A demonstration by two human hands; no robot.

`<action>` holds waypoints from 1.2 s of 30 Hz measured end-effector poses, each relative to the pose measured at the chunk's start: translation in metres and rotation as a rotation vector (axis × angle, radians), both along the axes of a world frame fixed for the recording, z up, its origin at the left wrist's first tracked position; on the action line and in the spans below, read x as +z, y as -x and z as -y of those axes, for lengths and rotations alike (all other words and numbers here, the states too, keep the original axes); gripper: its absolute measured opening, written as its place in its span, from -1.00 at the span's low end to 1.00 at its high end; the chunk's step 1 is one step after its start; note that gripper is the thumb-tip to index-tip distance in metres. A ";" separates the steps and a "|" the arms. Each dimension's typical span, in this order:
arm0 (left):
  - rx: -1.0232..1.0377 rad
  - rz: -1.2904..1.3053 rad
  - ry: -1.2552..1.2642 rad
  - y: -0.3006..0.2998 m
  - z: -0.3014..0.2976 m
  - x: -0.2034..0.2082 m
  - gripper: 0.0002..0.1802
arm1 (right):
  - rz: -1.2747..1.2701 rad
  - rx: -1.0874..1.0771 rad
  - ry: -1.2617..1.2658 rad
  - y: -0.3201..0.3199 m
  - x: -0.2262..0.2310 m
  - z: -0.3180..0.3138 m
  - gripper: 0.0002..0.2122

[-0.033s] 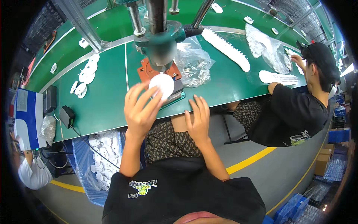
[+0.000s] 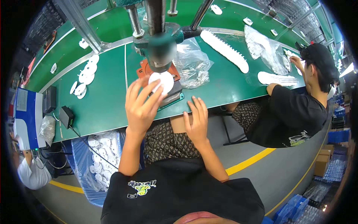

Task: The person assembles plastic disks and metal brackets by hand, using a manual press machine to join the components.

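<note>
A round white disc [image 2: 166, 81] lies flat over the base of the bench press, beneath the press head [image 2: 161, 56]. My left hand [image 2: 143, 106] has it by the left and front side, fingertips on its top face. The orange fixture plate [image 2: 143, 71] shows partly behind the disc; the disc's underside is hidden. At the table's front edge, to the right of the press base, my right hand [image 2: 197, 121] rests with fingers stretched apart and nothing in it.
A clear bag of thin metal parts [image 2: 195, 67] lies right of the press. White discs [image 2: 88, 72] lie on the left; rows of white parts [image 2: 225, 50] lie right. A lined bin of white discs [image 2: 82, 164] stands below. A co-worker [image 2: 294, 104] sits at right.
The white disc and my left fingers have shifted slightly away from me, farther under the press head. My right hand stays almost where it was.
</note>
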State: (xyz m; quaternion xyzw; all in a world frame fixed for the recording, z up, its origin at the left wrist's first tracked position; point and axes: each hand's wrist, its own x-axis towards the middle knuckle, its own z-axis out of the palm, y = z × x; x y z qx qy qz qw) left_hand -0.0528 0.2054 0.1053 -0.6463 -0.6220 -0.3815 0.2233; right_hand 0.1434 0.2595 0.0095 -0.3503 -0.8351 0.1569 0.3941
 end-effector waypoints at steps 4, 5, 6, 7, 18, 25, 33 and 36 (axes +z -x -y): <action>0.092 0.081 0.018 0.014 -0.017 -0.009 -0.64 | -0.041 0.038 0.047 0.002 0.003 0.002 -0.67; 0.124 0.102 0.050 0.016 -0.018 -0.009 -0.59 | -0.056 0.054 0.083 0.002 0.004 -0.002 -0.67; 0.124 0.102 0.042 0.011 -0.017 -0.008 -0.59 | -0.057 0.054 0.075 0.002 0.014 -0.008 -0.67; 0.124 0.123 0.098 0.003 -0.015 -0.007 -0.51 | -0.203 0.064 0.084 0.004 0.027 -0.021 -0.65; 0.066 0.242 0.217 0.025 -0.033 -0.001 -0.27 | -0.431 0.342 -0.531 0.089 0.311 -0.151 -0.79; -0.057 0.357 0.082 0.013 -0.031 0.008 -0.31 | -1.168 0.724 -0.041 -0.014 0.189 -0.045 -0.91; 0.009 0.224 0.009 0.024 -0.036 -0.009 -0.36 | -1.229 0.859 0.246 0.021 0.245 -0.060 -0.48; 0.051 0.066 -0.036 0.014 -0.030 -0.004 -0.46 | -0.871 0.683 -0.007 0.039 0.257 -0.084 -0.27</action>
